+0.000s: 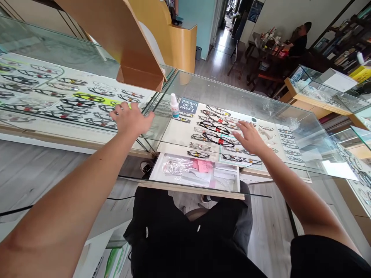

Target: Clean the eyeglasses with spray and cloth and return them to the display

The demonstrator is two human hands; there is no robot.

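My left hand (131,120) is spread over the left glass display case, palm down, with nothing in it. Beneath it lie rows of eyeglasses (87,98). On the right, my right hand (247,137) reaches over the other glass case, fingers apart and holding nothing. Black eyeglasses with a red tag (218,139) lie just left of it, under or behind the glass; whether the fingers touch the pane I cannot tell. A white spray bottle (174,106) stands upright between my hands, near a dark card with white lettering (188,105).
An open drawer (194,187) with plastic bags and a pink paper (203,165) sits before my lap. A brown board (124,34) leans over the left case. Farther off, a person (300,44) sits at a table. Another glass case (315,87) stands at right.
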